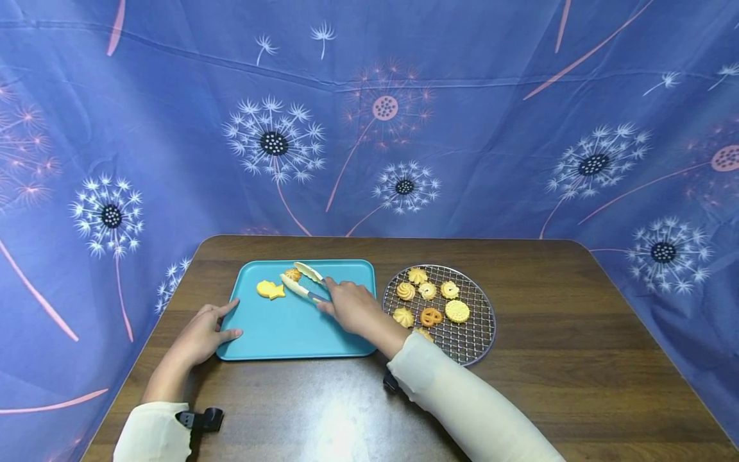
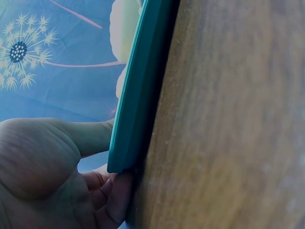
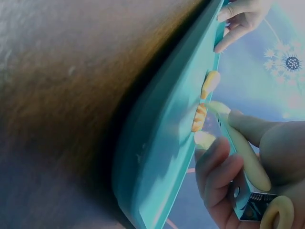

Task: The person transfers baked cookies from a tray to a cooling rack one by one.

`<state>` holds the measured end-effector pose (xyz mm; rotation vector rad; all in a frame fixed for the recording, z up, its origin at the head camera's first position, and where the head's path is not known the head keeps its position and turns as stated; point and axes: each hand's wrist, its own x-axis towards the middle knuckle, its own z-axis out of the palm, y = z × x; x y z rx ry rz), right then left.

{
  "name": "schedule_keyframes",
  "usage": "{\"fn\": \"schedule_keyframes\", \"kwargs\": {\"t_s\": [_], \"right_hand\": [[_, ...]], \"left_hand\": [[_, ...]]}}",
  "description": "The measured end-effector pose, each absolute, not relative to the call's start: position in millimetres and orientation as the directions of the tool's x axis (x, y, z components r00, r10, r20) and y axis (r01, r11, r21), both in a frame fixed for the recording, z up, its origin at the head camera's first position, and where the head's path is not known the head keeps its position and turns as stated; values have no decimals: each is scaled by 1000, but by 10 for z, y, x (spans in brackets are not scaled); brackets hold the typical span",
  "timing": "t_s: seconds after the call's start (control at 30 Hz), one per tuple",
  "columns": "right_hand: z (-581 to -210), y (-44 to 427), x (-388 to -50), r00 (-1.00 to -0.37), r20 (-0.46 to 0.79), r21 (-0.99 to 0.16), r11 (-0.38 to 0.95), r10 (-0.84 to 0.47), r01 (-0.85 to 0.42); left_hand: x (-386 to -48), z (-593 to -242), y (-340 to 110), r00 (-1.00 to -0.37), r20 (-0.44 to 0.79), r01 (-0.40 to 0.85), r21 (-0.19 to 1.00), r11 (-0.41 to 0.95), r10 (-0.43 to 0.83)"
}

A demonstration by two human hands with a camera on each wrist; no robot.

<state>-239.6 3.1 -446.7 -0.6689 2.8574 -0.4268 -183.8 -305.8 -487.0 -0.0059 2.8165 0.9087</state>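
My right hand (image 1: 353, 307) holds a pair of food tongs (image 1: 308, 290) with cream tips and handle covers. The tongs' parted tips stand on either side of a browned round cookie (image 3: 199, 118) lying on the blue tray (image 1: 300, 337). Whether the tips touch the cookie I cannot tell. A yellow fish-shaped cookie (image 1: 269, 290) lies just left of it on the tray. At the tray's left edge, my left hand (image 1: 199, 333) grips the rim. The left wrist view has its thumb (image 2: 93, 136) over the rim and its fingers (image 2: 114, 200) curled against the underside.
Right of the tray is a round wire rack (image 1: 482, 321) with several cookies, among them a pretzel (image 1: 430, 317) and a round yellow cookie (image 1: 457, 312). My right forearm covers its lower left part. The brown wooden table (image 1: 566, 359) backs onto a blue dandelion cloth (image 1: 485, 128).
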Motion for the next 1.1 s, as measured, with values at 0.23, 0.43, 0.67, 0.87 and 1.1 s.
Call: {"fn": "schedule_keyframes", "kwargs": {"t_s": [0.23, 0.43, 0.67, 0.87, 1.1], "right_hand": [[-4480, -37, -2426, -893, -153, -299, 881, -423, -366], [-4527, -93, -2430, -904, -143, -269, 895, -402, -355], [-4523, -82, -2411, -897, -111, -262, 883, -428, -389], [-4493, -14, -2367, -895, -102, -282, 876, -434, -392], [-4438, 91, -2294, -896, -87, -310, 866, -436, -392]], "left_hand": [[-1835, -4867, -3053, -984, -172, -63, 585, 809, 48], [-1834, -4877, -3060, -984, -170, -62, 584, 809, 48], [-1835, -4877, -3063, -983, -175, -62, 581, 812, 51], [-1828, -4883, -3064, -988, -142, -34, 586, 810, 61], [-1834, -4878, -3060, -989, -135, -26, 596, 802, 68]]}}
